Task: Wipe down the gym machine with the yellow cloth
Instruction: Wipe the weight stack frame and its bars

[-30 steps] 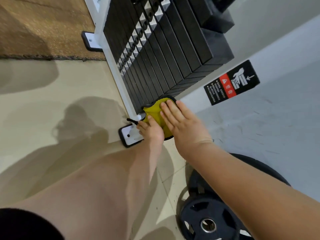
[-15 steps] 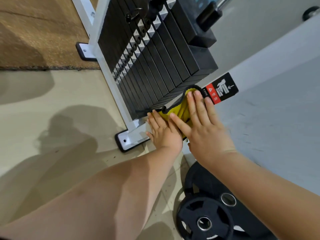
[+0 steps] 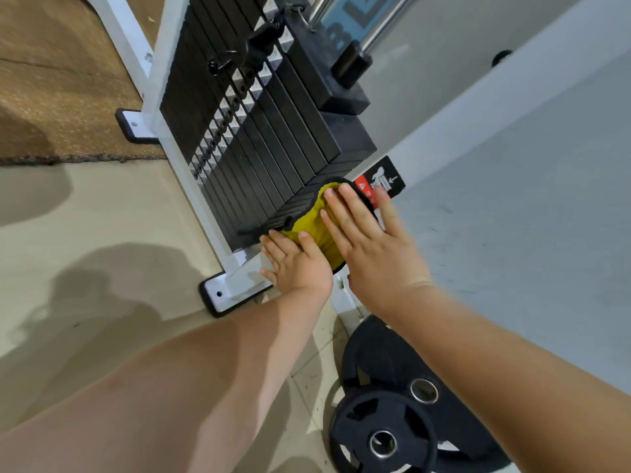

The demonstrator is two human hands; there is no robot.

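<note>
The yellow cloth (image 3: 309,230), edged in black, lies flat against the lower side of the machine's black weight stack (image 3: 259,138). My right hand (image 3: 367,240) presses flat on the cloth's upper part, fingers spread, one fingertip reaching the warning sticker (image 3: 382,182). Just below, my left hand (image 3: 297,264) rests flat on the cloth's lower edge, next to the white frame (image 3: 177,107). Much of the cloth is hidden under both palms.
The frame's white foot plate (image 3: 222,295) with its black rubber pad sits on the tiled floor. Black weight plates (image 3: 386,435) lie near my right forearm. A brown mat (image 3: 61,90) covers the floor at the upper left. A grey panel (image 3: 512,199) fills the right.
Both hands have slid the cloth along the lower side of the weight stack, away from the frame foot toward the warning sticker. The camera has come closer.
</note>
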